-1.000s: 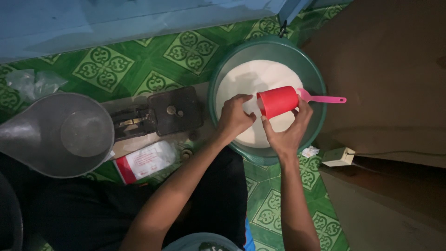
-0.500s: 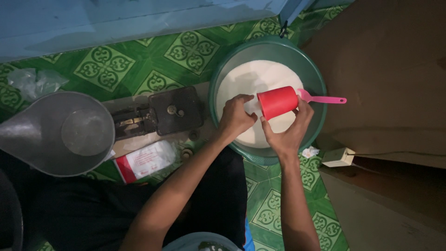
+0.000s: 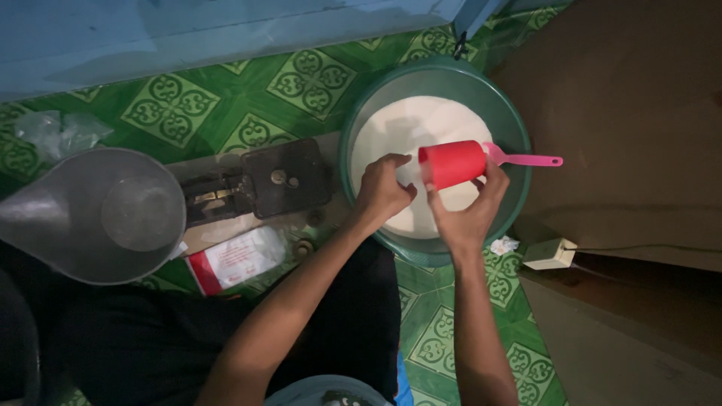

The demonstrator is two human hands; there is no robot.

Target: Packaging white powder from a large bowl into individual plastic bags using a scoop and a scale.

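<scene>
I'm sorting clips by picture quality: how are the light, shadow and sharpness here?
Head view: dim overall, the lower left nearly black; the white powder in the green basin is brightest and nearly washed out. The red scoop, left hand and right hand are fairly sharp, without motion blur.

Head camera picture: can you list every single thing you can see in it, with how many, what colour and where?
Basin: one, green, upper middle, filled with white powder.
Scoop: one, red cup with pink handle, over the powder.
Balance scale: one, dark metal, left of the basin.
Scale pan: one, grey metal, far left.
Packet: one, white and red, below the scale.
Clear plastic bags: crumpled, upper left.
Small box: one, pale, right of the basin.
Floor mat: green, patterned.
Left hand: at the scoop's mouth.
Right hand: holding the scoop.
</scene>
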